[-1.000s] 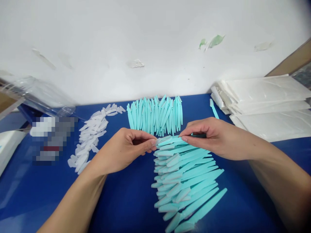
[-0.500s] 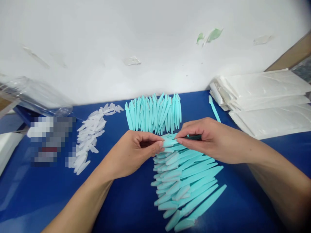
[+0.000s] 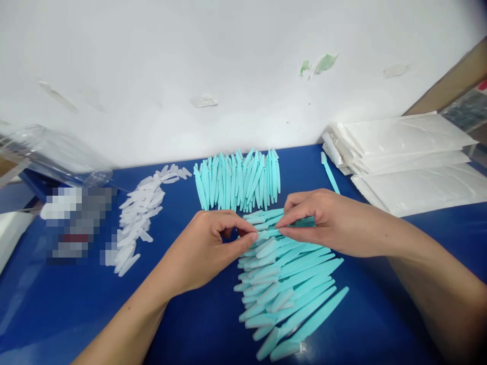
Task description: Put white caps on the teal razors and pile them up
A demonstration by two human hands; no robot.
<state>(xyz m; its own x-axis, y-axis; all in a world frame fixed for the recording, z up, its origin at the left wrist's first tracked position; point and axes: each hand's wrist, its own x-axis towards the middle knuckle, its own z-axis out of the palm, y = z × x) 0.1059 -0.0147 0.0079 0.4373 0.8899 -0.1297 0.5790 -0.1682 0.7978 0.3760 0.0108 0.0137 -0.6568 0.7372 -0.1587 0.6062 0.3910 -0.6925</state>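
In the head view, turquoise eyebrow razors with pale clear caps lie in a fanned pile (image 3: 297, 299) in front of me. My right hand (image 3: 319, 218) pinches one eyebrow razor (image 3: 271, 233) by its handle between thumb and forefinger, just above the pile. At its capped end, the thumb and forefinger of my left hand (image 3: 218, 243) are closed together; the fingertips partly hide the cap. A second group of razors (image 3: 239, 180) stretches in a row behind my hands. Loose clear caps (image 3: 140, 208) form a curved heap left of it.
The blue table (image 3: 190, 324) meets a white wall (image 3: 152, 61) at the back. White packets (image 3: 411, 157) are stacked at the right, with a single razor (image 3: 330, 173) beside them. Clear plastic packaging (image 3: 64, 152) and a blurred-out object (image 3: 81, 223) lie at the left.
A dark-looking handle in my right hand has gone from view; a turquoise razor is now between my fingers. Both hands are slightly lower, and the view has shifted a little.
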